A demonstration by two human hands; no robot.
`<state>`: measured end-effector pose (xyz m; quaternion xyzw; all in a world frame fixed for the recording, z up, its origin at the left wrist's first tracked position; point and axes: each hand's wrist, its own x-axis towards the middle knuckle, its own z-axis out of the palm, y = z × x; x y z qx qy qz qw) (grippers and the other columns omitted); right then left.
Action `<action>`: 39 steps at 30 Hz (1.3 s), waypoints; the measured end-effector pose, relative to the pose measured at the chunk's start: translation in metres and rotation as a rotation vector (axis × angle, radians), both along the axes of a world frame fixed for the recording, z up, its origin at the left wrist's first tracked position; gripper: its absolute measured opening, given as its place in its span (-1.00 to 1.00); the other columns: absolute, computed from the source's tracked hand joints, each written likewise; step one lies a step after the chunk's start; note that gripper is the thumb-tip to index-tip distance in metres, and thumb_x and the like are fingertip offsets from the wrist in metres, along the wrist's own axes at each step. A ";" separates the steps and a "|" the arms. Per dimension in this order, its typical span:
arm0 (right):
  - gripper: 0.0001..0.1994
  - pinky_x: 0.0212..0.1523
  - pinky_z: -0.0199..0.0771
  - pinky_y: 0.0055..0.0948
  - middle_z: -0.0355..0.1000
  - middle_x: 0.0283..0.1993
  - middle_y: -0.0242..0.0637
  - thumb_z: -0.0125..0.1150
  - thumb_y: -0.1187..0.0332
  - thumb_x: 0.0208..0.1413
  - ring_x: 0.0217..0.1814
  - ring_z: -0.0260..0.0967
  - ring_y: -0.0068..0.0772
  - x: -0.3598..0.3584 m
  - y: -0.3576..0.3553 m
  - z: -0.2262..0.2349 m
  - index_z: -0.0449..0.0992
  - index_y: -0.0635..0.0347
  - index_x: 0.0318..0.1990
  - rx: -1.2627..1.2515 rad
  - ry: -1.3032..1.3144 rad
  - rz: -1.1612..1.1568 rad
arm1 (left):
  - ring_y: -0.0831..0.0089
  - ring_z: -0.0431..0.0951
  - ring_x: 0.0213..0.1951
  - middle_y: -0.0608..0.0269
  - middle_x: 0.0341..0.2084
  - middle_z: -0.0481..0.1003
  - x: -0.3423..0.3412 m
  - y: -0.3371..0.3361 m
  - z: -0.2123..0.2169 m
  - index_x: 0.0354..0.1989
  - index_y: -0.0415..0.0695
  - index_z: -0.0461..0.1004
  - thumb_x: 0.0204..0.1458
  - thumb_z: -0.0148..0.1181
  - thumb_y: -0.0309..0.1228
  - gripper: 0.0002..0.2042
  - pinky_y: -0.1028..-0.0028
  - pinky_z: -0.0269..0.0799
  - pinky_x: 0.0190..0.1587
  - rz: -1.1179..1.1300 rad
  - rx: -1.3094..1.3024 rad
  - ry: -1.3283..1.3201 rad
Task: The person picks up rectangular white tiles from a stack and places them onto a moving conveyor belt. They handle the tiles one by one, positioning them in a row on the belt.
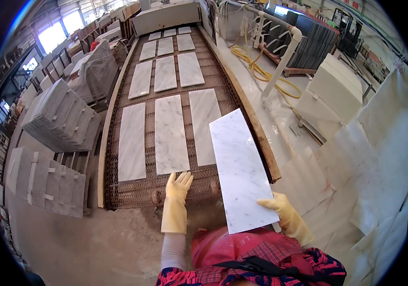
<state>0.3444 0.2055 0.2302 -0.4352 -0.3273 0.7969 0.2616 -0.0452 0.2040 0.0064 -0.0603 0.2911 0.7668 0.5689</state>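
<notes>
My right hand [287,217], in a yellow rubber glove, grips a white marble tile [242,171] with faint grey veins near its lower right edge. The thumb lies on the tile's face, and the other fingers are mostly hidden behind it. This tile is raised at a tilt over the right side of the mesh conveyor belt [132,190]. My left hand [178,190], gloved alike, is open with fingers outstretched, just at the near end of the middle tile [169,136]; whether it touches is unclear. Beside that tile lie a left tile [132,143] and a right tile [204,124].
Further rows of tiles [165,74] lie up the belt toward a grey machine housing [166,19]. Raised side rails [242,95] border the belt. Tile stacks [61,117] stand on the left. A pipe [282,64], a yellow hose [256,69] and a white block [335,88] are on the right.
</notes>
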 end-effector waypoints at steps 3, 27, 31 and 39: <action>-0.57 0.02 0.59 -0.35 0.60 0.02 -0.07 0.35 0.44 0.17 -0.03 0.60 -0.29 0.004 0.005 -0.011 0.50 0.48 0.16 -0.028 -0.012 0.046 | -0.18 0.20 0.43 -0.27 0.45 0.09 0.046 -0.028 0.033 0.54 -0.13 -0.03 0.41 -0.09 -0.14 -0.39 -0.03 0.24 0.44 -0.069 0.020 0.256; -0.59 -0.01 0.58 -0.39 0.60 0.00 -0.17 0.41 0.35 0.18 -0.05 0.59 -0.37 -0.002 -0.088 -0.053 0.56 0.41 0.11 -0.104 0.015 0.408 | 0.26 0.52 0.18 0.04 0.20 0.47 0.232 -0.270 0.123 0.34 -0.32 0.27 0.35 0.08 -0.34 -0.53 0.29 0.42 0.27 -0.366 -0.131 0.148; -0.56 0.03 0.59 -0.32 0.59 0.04 -0.10 0.38 0.35 0.19 -0.01 0.60 -0.29 0.020 -0.148 -0.056 0.51 0.41 0.17 -0.194 0.106 0.320 | 0.29 0.55 0.14 0.04 0.15 0.50 0.234 -0.315 0.137 0.31 -0.33 0.32 0.31 0.15 -0.32 -0.53 0.31 0.45 0.22 -0.413 -0.104 0.212; -0.43 0.23 0.52 -0.16 0.49 0.21 0.04 0.29 0.33 0.22 0.19 0.52 -0.10 0.041 -0.237 -0.025 0.35 0.42 0.33 -0.212 0.231 0.180 | 0.19 0.58 0.11 -0.06 0.14 0.51 0.242 -0.366 0.147 0.29 -0.33 0.34 0.27 0.17 -0.38 -0.53 0.23 0.49 0.20 -0.483 -0.043 0.132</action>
